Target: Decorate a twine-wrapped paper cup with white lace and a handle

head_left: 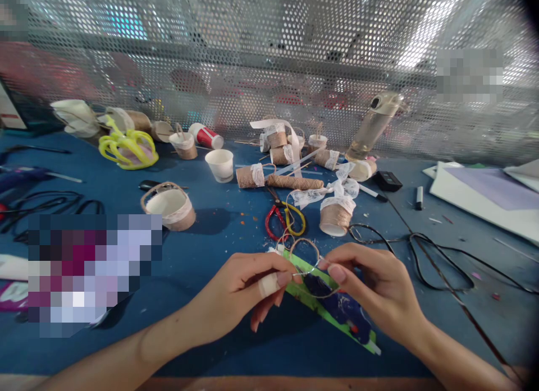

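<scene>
My left hand (261,281), with a pale bandage strip on one finger, pinches a thin strand of jute twine (306,239) between thumb and fingertips. From the other side, my right hand (370,279) is closed on the same strand. The twine curls in a loop above my fingers and sags below them; a short silvery stretch shows between the hands. Under them lies a dark blue glue gun (343,312) on a green strip (318,308). Just beyond the loop rest scissors (297,218) with red and yellow handles. A twine-wrapped cup with lace (336,217) stands behind my right hand.
A twine-handled cup (172,207) and a white paper cup (219,165) stand left of centre. A roll of twine (295,182) lies behind the scissors. Black cable (415,267) winds across the right side. A bottle (374,124) leans near the perforated metal screen (236,60).
</scene>
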